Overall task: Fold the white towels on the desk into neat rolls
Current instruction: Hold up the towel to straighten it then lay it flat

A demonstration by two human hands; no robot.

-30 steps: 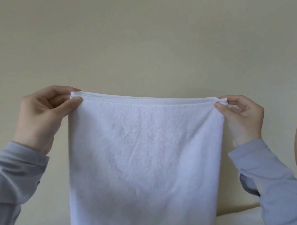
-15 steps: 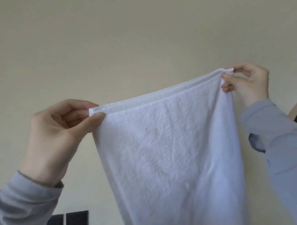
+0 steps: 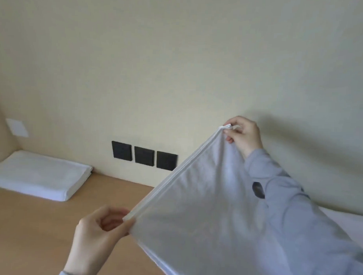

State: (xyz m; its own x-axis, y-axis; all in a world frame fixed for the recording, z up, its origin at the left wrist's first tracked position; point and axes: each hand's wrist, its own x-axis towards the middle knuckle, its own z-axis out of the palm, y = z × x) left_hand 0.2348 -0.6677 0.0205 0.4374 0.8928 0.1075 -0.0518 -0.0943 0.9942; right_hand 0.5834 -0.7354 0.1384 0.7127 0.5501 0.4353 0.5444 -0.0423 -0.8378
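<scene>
On my feed the white towel (image 3: 205, 200) hung spread in the air above the near right part of the desk (image 3: 39, 225), stretched by its hemmed top edge between the person's two hands. That edge ran on a steep slant, low at the left hand (image 3: 95, 235) and high at the right hand (image 3: 243, 136). The left hand pinched the lower corner. Its thumb (image 3: 123, 228) lay pressed on the near face of the cloth just below the hem, the index finger curled round behind the corner, and the remaining fingers were folded loosely towards the palm, touching no cloth that I could see. The right hand, raised in front of the wall (image 3: 179, 55), nipped the upper corner between thumb and index fingertip, with the hem's end poking out just past them. Its other fingers were curled beneath, beside the cloth, and I could not tell whether they touched it. From the hem the towel fell away and ran off the bottom edge of my view, close against the grey sleeve (image 3: 297, 203) of the right arm; blur kept me from judging which lay in front. A folded stack (image 3: 37, 173) of white towels rested at the far left corner of the desk, against the wall and well apart from both hands. Three black square wall plates (image 3: 144, 158) sat in a row just above the desk's far edge, and a white plate (image 3: 17, 127) higher at the left.
</scene>
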